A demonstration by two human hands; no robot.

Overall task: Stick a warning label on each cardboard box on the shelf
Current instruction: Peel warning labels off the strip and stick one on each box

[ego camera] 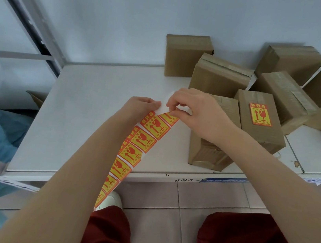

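Peeling of one label (170, 118) from the strip (142, 139), centre of the frame.
The left hand (141, 106) pinches the white top of the strip; the right hand (196, 111) pinches the label corner between thumb and forefinger. I think it is best to pull slowly and low, with the strip kept tight, so the label does not curl or tear. The boxes (219, 76) stand at the upper right on the pale, smooth shelf (95, 112); one box (260, 136) already carries a label. White wall (129, 14) behind, tiled floor (166, 194) below.
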